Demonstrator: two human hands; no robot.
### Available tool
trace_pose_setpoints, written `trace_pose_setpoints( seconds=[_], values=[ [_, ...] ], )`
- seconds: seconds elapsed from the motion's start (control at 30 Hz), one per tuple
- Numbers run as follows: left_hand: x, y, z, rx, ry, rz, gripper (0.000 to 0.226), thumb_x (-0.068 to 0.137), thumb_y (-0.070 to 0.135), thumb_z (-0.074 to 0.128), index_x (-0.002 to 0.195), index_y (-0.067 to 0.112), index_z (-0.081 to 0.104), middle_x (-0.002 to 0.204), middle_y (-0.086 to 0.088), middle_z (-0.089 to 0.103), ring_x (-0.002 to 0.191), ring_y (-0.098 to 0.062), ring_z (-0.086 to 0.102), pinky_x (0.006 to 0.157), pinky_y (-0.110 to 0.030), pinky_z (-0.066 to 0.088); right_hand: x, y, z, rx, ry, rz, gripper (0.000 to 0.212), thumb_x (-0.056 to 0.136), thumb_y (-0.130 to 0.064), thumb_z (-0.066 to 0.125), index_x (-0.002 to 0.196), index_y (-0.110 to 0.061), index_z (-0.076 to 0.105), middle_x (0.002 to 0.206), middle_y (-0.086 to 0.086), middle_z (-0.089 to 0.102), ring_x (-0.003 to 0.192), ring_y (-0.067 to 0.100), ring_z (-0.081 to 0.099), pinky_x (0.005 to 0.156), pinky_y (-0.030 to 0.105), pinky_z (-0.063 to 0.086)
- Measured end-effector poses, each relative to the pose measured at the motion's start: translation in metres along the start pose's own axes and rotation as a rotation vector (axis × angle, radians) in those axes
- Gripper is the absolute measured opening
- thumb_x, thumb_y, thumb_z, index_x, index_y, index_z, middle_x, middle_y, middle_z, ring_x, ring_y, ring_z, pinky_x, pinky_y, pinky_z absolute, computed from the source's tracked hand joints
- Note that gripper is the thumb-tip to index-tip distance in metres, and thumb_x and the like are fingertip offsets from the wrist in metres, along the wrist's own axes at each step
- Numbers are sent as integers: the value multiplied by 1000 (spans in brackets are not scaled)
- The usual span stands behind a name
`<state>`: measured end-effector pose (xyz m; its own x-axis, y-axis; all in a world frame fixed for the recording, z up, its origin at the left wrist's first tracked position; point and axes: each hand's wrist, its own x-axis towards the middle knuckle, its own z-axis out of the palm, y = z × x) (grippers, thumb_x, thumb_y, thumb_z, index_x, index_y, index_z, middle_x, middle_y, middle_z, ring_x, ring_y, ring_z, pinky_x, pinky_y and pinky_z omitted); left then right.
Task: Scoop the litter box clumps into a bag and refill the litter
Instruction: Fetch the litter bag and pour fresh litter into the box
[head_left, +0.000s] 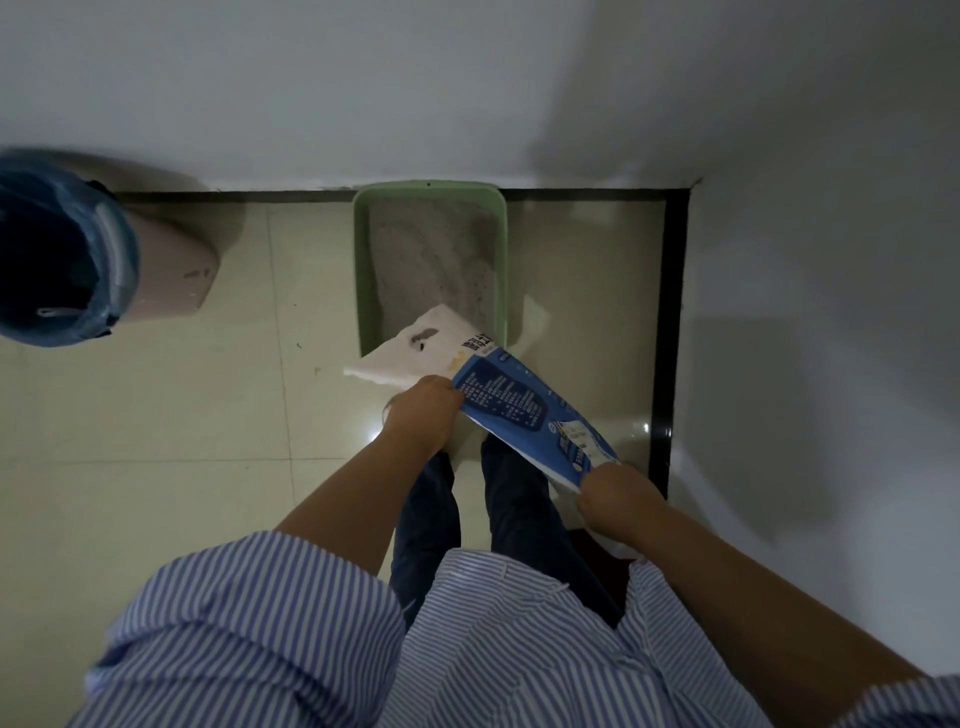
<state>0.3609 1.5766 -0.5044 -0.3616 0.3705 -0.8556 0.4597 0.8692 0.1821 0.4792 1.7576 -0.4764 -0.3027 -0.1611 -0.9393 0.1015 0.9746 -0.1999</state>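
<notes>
A green litter box (363, 270) stands on the floor against the wall, with grey litter (431, 254) inside. I hold a blue and white litter bag (509, 400) tilted down, its white top end over the box's near edge. My left hand (423, 410) grips the bag's left edge near the middle. At the bag's bottom end my right hand (615, 501) grips it, raised higher than the top.
A pink bin (171, 260) lined with a blue bag (57, 249) stands at the left by the wall. A white wall (805, 312) and black floor border close the right side. My legs stand just before the box on cream tiles.
</notes>
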Motion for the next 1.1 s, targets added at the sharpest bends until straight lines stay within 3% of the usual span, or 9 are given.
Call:
trace_pose_setpoints(
  seconds=[0.1,0.17,0.23,0.4,0.5,0.7,0.83,1.03,1.1],
  values=[
    [2,9,-3,11,5,38,37,93,4,40,129,7,48,131,-11,46,126,-24,40,102,-29,36,-6,6,2,181,-83,48,32,99,-6,30,116,-1,57,123,14,59,105,20,56,89,26,42],
    [4,15,-3,17,18,44,37,94,5,41,130,8,47,132,-11,45,126,-23,40,102,-29,36,-10,8,5,244,-59,76,29,98,-6,32,91,-5,60,105,15,62,105,20,55,97,28,42],
    [4,21,-3,36,21,52,37,93,5,42,129,9,48,131,-11,46,125,-24,41,102,-29,36,-15,9,8,290,-38,109,33,98,-7,33,72,-12,52,91,13,60,93,16,51,96,29,44],
    [6,34,1,65,-8,80,36,93,5,41,129,8,49,130,-12,47,124,-24,42,101,-30,37,-22,19,17,356,-33,130,29,99,-12,34,103,-2,60,97,16,60,87,11,36,93,25,41],
    [6,39,5,69,-29,89,36,94,6,41,129,8,47,131,-11,46,124,-24,42,101,-28,36,-30,18,17,305,-41,134,40,99,-12,32,60,-20,35,63,0,33,76,12,37,93,26,41],
    [8,46,12,91,-54,115,36,94,7,41,130,8,47,130,-13,46,123,-26,43,101,-30,36,-31,20,29,280,-104,150,45,97,-12,37,56,-23,23,61,-5,22,56,7,27,53,21,27],
    [8,47,14,99,-61,109,36,95,9,41,131,9,46,131,-12,45,124,-26,42,102,-32,36,-30,20,33,253,-139,135,44,97,-12,38,58,-24,24,61,-4,23,55,9,28,46,14,16],
    [5,41,19,91,-60,102,36,94,9,43,130,8,47,130,-12,46,123,-26,43,102,-32,37,-33,13,31,281,-150,133,27,99,-15,36,102,-2,60,97,12,57,59,10,33,48,13,17],
    [4,37,19,88,-56,98,36,94,8,44,130,9,47,129,-12,47,123,-26,44,102,-32,37,-31,11,32,278,-150,125,28,99,-14,35,86,-6,58,109,16,60,67,15,39,48,12,16]
  ],
)
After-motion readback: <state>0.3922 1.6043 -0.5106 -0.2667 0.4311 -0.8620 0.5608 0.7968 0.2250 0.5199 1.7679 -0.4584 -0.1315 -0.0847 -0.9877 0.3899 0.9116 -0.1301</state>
